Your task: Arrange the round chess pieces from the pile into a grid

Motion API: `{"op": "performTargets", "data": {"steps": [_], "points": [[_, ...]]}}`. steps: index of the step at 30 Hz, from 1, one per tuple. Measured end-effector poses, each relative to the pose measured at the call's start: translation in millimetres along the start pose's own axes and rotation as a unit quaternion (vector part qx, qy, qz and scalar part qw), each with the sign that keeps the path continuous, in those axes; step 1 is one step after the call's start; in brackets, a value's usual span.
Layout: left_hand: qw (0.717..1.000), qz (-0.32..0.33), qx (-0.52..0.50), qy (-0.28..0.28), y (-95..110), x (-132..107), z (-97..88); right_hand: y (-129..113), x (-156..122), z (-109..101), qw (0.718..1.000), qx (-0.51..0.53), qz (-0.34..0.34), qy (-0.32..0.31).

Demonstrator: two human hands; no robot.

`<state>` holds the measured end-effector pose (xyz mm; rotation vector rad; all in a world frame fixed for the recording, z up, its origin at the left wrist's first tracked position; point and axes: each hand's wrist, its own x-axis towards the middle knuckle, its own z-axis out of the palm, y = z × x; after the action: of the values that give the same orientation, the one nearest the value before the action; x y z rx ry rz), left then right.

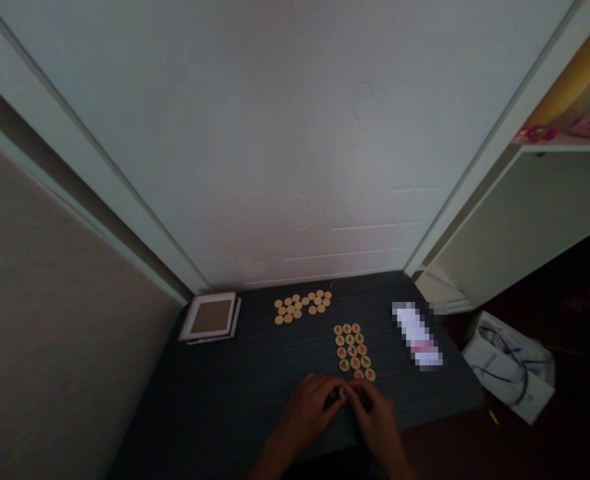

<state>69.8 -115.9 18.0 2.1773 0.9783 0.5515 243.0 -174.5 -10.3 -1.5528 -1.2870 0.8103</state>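
Note:
Both my hands meet at the near edge of a dark table [255, 373]. My left hand [311, 404] and my right hand [375, 408] have their fingers pinched together around a small round wooden piece [343, 392]. Just beyond the hands, round wooden pieces with red and dark marks lie in a neat grid [353, 352], three across. Farther back, a loose cluster of plain-faced round pieces [302, 307] lies near the wall.
A flat white-framed box [209, 317] sits at the table's back left. A blurred white and pink object [417, 335] lies on the right side. A white bag [509, 367] stands on the floor to the right, below a white cabinet [525, 213].

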Motion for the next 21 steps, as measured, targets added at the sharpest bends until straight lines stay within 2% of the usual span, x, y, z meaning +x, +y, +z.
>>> {"op": "performTargets", "data": {"steps": [6,13,17,21], "points": [[0.999,-0.019,-0.007,0.031,-2,3,6.0,-2,5,-5,0.999,-0.029,-0.025,0.002],[0.999,-0.028,0.015,0.044,-3,4,10.7,11,-5,-13,0.995,-0.062,-0.069,0.026],[0.997,-0.028,0.053,0.054,-5,6,10.7,23,-12,-27,0.991,-0.090,-0.085,0.045],[0.995,-0.024,0.076,0.062,-5,9,12.8,34,-6,-46,0.982,-0.127,-0.106,0.085]]}}
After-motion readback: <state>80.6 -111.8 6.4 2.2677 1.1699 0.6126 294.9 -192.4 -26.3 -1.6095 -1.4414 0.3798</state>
